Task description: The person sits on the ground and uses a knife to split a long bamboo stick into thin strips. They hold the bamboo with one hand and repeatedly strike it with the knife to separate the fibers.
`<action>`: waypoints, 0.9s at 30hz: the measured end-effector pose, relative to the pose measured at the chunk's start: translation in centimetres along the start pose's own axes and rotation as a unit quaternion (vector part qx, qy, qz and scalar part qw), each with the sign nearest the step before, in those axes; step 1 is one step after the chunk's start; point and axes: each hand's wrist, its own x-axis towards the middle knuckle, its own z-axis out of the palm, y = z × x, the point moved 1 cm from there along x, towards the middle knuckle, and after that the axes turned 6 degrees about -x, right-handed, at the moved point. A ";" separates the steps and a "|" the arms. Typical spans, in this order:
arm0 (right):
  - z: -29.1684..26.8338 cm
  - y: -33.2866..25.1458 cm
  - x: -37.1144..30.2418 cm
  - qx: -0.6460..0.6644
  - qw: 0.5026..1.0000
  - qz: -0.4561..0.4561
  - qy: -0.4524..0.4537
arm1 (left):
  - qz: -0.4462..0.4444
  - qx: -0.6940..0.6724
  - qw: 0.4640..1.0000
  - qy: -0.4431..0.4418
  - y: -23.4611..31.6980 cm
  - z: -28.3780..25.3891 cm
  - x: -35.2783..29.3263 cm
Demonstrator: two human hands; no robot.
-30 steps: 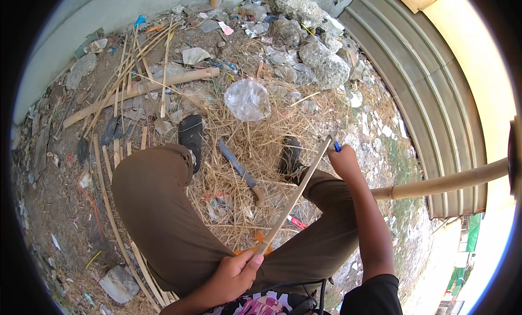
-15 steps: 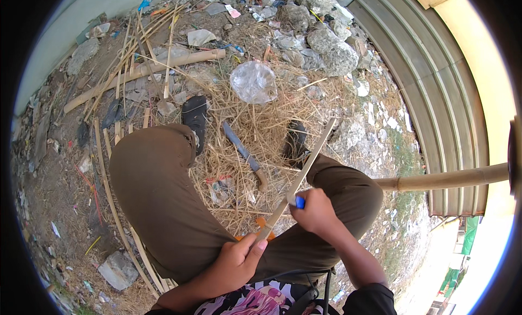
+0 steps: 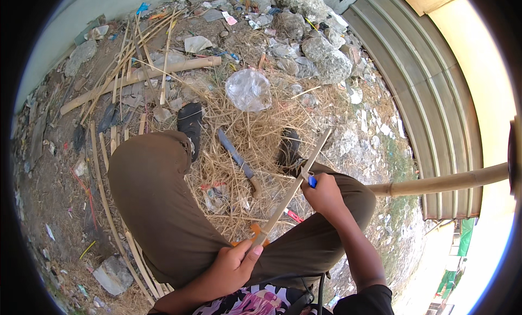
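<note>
My left hand [image 3: 237,263] is closed round the near end of a pale bamboo strip [image 3: 285,201]. The strip slants up and away to the right between my legs. My right hand [image 3: 322,192] grips a small blue-handled knife [image 3: 312,181], mostly hidden by the fingers, against the strip's upper half. A thin pale curl [image 3: 305,173] stands at the contact point. On the straw between my feet lies a machete [image 3: 237,158] with a wooden handle. Below the strip, an orange object [image 3: 253,232] and a red one [image 3: 294,215] show in part.
A clear plastic bag [image 3: 248,90] lies on the straw ahead. A bamboo pole [image 3: 141,81] and several thin strips lie far left, with more strips beside my left leg. Rocks [image 3: 326,59] and litter cover the back. Another bamboo pole [image 3: 446,180] extends at right near a corrugated sheet [image 3: 413,81].
My right hand has slid the knife farther up the bamboo strip, away from my left hand. The red object below the strip has come into view. My left hand keeps its hold.
</note>
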 end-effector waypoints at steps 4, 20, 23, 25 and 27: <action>0.5 -1.5 -2.7 -0.073 0.987 -0.144 0.027 | -0.046 -0.065 0.997 -0.004 0.9 0.0 -0.2; -4.2 1.0 6.2 -0.057 0.997 -0.047 0.034 | -0.008 -0.006 1.000 -0.003 0.4 -0.1 0.0; -7.3 7.9 12.7 0.010 0.992 0.043 0.119 | 0.003 0.010 0.999 -0.041 1.4 0.2 -0.5; -8.1 7.3 11.8 0.006 0.989 0.021 0.144 | 0.013 0.001 0.999 -0.033 3.8 0.3 -0.7; -7.4 6.1 10.3 0.033 0.988 -0.002 0.148 | 0.004 -0.018 1.000 -0.010 4.0 0.4 -0.8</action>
